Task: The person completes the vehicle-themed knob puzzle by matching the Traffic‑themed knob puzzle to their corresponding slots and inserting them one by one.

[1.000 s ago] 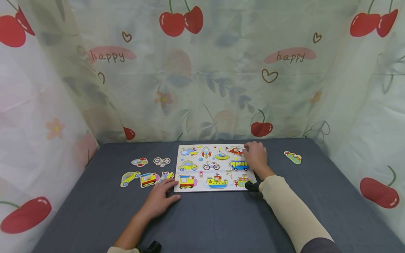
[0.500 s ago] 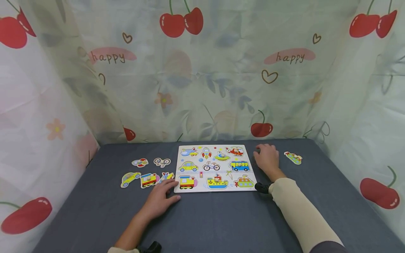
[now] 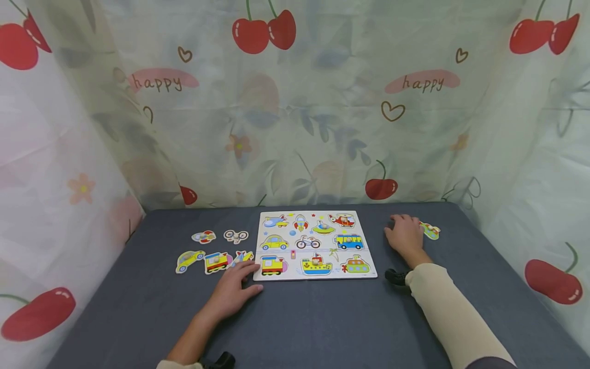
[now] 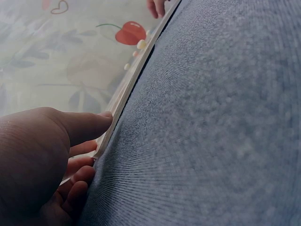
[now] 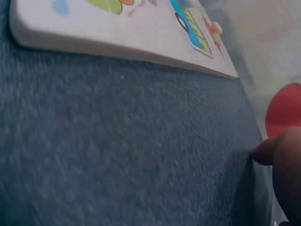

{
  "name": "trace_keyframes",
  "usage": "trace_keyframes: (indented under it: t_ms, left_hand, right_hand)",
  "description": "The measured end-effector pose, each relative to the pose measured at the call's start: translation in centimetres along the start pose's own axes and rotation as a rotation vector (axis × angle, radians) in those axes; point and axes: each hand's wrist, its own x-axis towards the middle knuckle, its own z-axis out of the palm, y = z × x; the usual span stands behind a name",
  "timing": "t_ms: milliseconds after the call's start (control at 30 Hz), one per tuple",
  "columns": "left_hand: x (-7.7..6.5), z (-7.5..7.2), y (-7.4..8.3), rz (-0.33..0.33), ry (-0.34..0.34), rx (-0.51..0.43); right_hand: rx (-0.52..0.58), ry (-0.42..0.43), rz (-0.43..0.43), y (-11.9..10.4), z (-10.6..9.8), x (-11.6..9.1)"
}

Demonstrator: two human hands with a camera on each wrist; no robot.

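Note:
A white vehicle puzzle board (image 3: 292,254) lies flat at mid-table. My left hand (image 3: 232,289) rests at its near left corner, fingers relaxed. In the left wrist view the thumb (image 4: 89,126) lies by the board's front edge, with the other fingers around the corner. My right hand (image 3: 405,237) is right of the board, loosely bent, and holds nothing that I can see. Beside it lies a submarine piece (image 3: 432,231), partly hidden by the fingers. The bus (image 5: 192,26) and the helicopter (image 5: 215,35) carry knobs in the right wrist view.
Loose pieces lie left of the board: a rocket (image 3: 203,236), a bicycle (image 3: 236,236), a car (image 3: 189,261), a train (image 3: 216,262) and an airplane (image 3: 244,255) partly behind my left hand. Printed curtains (image 3: 295,128) enclose the dark cloth-covered table (image 3: 313,328).
My right hand has moved right, from the helicopter's corner of the board to beside the submarine piece, whose left end it now covers. The left hand and the board have stayed put.

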Motion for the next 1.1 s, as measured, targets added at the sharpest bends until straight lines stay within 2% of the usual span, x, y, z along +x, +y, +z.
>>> trace_keyframes:
  t_ms: [200,800,1100]
  left_hand:
    - [0.0,0.1,-0.1,-0.007,-0.005,0.001]
    - [-0.1,0.0,-0.1,0.007,0.002,-0.002]
    - [-0.1,0.0,-0.1,0.016,0.006,0.008]
  right_hand:
    - [0.024,-0.057,0.058,0.9,-0.5,-0.1]
    - [0.060,-0.108,0.138,4.1,-1.7,-0.4]
    - [0.084,-0.112,0.215,5.2,-2.2,-0.7]
